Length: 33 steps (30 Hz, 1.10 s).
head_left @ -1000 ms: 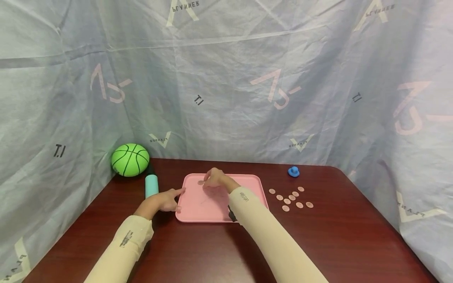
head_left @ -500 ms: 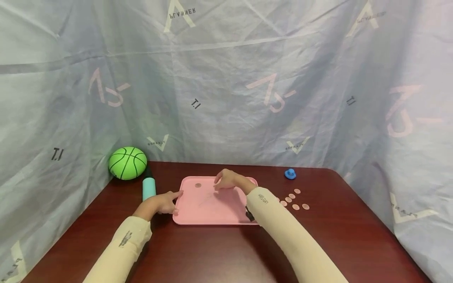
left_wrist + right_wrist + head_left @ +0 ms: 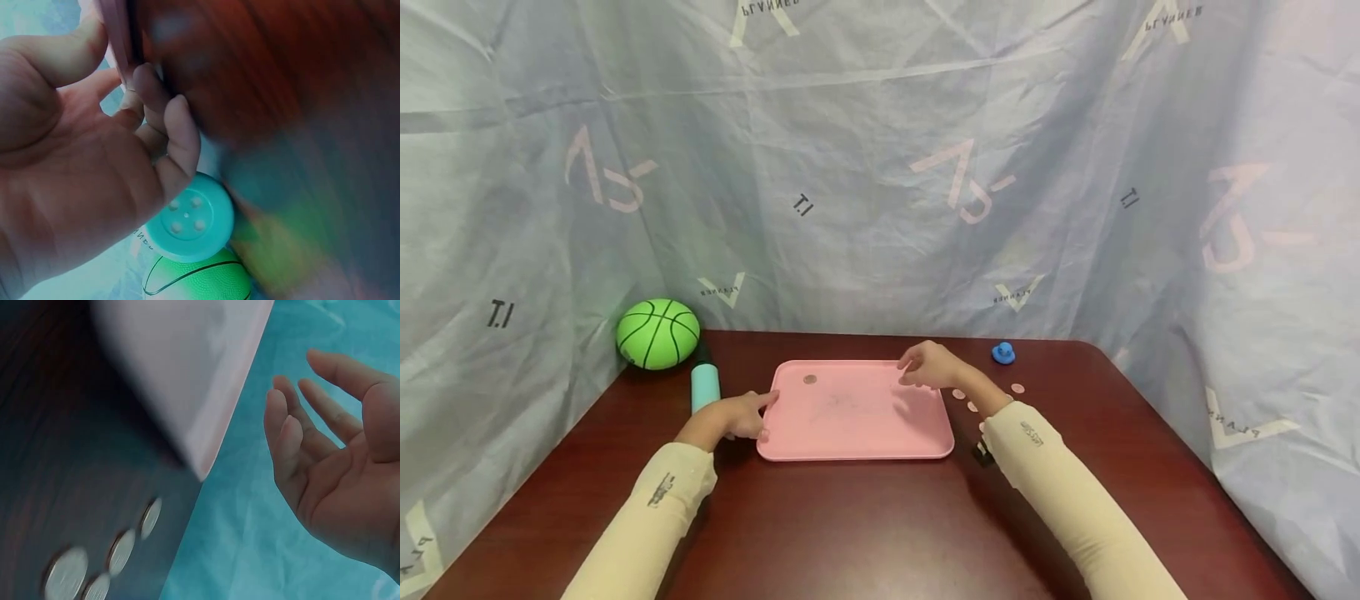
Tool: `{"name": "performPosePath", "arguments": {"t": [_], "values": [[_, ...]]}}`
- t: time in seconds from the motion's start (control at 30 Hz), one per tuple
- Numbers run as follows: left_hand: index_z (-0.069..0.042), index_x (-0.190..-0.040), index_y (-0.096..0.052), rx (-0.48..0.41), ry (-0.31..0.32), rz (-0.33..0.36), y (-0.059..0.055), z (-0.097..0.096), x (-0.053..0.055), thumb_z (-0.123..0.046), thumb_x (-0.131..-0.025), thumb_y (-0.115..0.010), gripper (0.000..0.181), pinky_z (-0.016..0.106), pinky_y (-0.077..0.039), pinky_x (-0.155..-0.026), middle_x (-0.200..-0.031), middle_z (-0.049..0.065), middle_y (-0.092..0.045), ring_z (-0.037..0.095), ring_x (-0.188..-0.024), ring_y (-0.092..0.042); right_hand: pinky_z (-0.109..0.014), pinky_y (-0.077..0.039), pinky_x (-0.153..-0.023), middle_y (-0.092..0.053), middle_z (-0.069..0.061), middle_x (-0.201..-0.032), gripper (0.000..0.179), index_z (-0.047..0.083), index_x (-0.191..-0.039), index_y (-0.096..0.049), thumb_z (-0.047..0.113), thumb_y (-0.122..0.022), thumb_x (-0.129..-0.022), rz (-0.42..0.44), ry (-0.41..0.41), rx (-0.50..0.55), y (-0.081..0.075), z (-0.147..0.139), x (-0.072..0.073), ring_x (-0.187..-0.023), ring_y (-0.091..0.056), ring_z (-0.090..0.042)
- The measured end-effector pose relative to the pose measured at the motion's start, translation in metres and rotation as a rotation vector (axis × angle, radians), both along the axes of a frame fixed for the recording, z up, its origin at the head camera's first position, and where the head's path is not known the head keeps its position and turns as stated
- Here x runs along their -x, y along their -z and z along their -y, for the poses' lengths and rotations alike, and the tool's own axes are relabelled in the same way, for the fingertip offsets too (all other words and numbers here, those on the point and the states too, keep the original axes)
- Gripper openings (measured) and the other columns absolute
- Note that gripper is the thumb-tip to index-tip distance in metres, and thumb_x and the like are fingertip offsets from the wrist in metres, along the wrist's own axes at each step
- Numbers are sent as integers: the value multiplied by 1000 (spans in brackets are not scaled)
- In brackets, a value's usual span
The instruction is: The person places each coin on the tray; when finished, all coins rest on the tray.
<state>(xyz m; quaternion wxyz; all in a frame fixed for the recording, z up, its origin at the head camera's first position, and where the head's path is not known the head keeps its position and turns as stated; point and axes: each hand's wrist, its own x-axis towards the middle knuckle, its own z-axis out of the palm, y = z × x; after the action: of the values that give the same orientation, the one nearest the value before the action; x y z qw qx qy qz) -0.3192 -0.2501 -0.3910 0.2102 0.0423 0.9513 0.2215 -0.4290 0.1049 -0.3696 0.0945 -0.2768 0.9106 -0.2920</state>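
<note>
Short of both sets of fingers, a red-brown table (image 3: 850,525) is crossed by pale sleeves (image 3: 640,517). The left rim of a pink tray (image 3: 850,429) is touched by the spread thumb and forefinger of the left hand (image 3: 741,415); its other fingers are loosely bent. To the right of the right fingers, several loose coins (image 3: 1017,388) are partly hidden by the forearm. A turquoise cylinder (image 3: 705,386) is seen left of the left fingers. Just right of the left forefinger and slightly beyond it, a single coin (image 3: 810,379) is borne by the tray. Above the tray's far right corner the right hand (image 3: 928,367) is held, fingers softly curved, thumb parted from them, nothing gripped. Beyond its knuckles, rightward, a blue toy (image 3: 1003,352) is placed. Beyond the left fingers, farther left, a green ball (image 3: 658,334) is seen; behind everything, printed cloth (image 3: 880,250) is hung.
</note>
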Motion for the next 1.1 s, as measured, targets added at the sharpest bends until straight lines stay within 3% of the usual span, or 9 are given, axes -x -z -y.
{"name": "performPosePath", "arguments": {"t": [0.13,0.27,0.57,0.83,0.93,1.1], "values": [[-8,-157,-25,17,-9,-20,-2,-2,3,-7,-89,-66,80,41,-51,-71,-150,32,-26,36,-100,-52,-31,-54,-64,-75,-8,-92,34,-3,-112,-70,17,-76,-85,-77,28,24,1,-24,2,-73,-69,-17],[-8,-157,-25,45,-4,-14,0,-3,5,-8,-89,-65,79,40,-50,-68,-147,31,-30,33,-95,-53,-31,-53,-66,-74,-6,-90,31,-1,-109,-72,17,-76,-85,-94,80,11,4,-44,5,-72,-68,-14],[-10,-157,-26,61,10,-16,5,-3,7,-10,-88,-67,81,37,-48,-65,-146,29,-33,30,-91,-52,-32,-52,-61,-73,-7,-84,28,-3,-103,-72,12,-77,-80,-54,131,-81,23,-86,11,-69,-63,-15],[-7,-157,-26,35,30,-16,2,-2,1,-12,-87,-71,84,38,-50,-68,-144,30,-33,32,-95,-53,-37,-53,-74,-71,-9,-95,36,-3,-111,-70,17,-79,-83,40,108,-146,30,-100,13,-81,-64,-19],[-3,-155,-28,28,94,-31,10,-13,-4,-13,-85,-75,85,46,-50,-80,-140,30,-37,34,-102,-52,-36,-53,-70,-71,-9,-94,36,-3,-110,-70,16,-80,-81,58,126,-154,34,-115,-5,-78,-63,-18],[4,-152,-31,1,209,-68,26,-31,-27,-16,-83,-77,85,53,-42,-99,-132,27,-45,35,-114,-51,-34,-52,-71,-70,-5,-90,31,2,-103,-73,16,-84,-78,66,173,-191,46,-135,-43,-76,-61,-15]]}}
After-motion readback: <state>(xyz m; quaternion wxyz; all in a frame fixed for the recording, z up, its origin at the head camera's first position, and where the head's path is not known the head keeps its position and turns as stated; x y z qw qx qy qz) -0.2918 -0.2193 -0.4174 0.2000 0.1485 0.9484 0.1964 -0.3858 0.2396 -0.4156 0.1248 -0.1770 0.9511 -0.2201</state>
